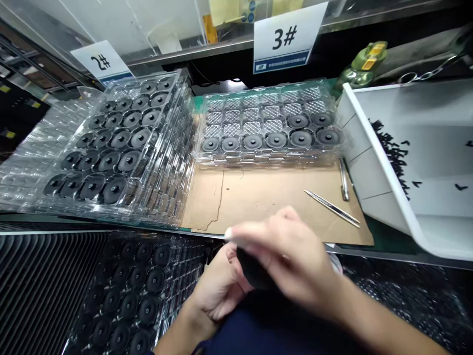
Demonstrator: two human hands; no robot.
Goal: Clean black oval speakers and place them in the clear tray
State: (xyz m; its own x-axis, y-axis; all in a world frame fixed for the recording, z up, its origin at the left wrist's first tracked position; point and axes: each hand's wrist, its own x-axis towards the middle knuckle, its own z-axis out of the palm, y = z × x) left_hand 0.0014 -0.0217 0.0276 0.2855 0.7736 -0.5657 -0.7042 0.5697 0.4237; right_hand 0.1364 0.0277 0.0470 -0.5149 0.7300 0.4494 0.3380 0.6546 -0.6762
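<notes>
Nearest, our left hand grasps a matte black, round-edged piece in bent fingers, just our side of the bench's metal front edge; our right hand curls over it, too blurred to tell whether it grips. We judge this two-handed handling of the piece; any reach calls for lifting clear of that edge. Beyond, brown cardboard gives open room, bounded right by silver tweezers and a white plastic bin, left by stacked clear plastic trays, behind by clear trays with black discs.
</notes>
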